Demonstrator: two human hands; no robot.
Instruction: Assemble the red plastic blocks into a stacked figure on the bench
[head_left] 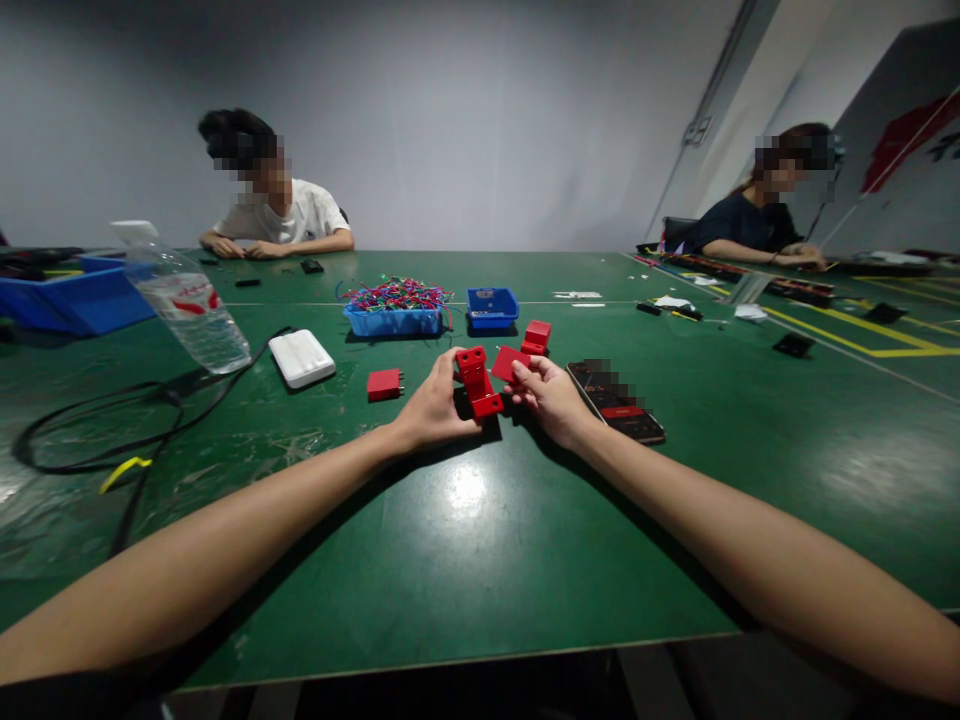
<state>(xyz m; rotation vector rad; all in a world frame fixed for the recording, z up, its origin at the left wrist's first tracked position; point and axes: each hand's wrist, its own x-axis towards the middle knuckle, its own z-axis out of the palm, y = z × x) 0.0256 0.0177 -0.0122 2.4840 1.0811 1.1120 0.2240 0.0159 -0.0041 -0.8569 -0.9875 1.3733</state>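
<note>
My left hand (437,408) is closed around the side of a red bracket-shaped block (475,382) with round holes in its upper end, tilted just above the table. Beside it, my right hand (549,398) pinches a flat red square block (508,364) between thumb and fingers. The two red pieces are close together; I cannot tell whether they touch. Left of my left hand lies another red block (384,385) with metal pins on its right side. A further red piece (536,337) stands just beyond my right hand.
A phone (616,402) lies right of my right hand. Behind stand a blue tray (397,322) of coloured wires and a small blue bin (492,309). Leftward are a white power bank (301,358), a black cable (97,467) and a tilted water bottle (187,300). Two people sit across.
</note>
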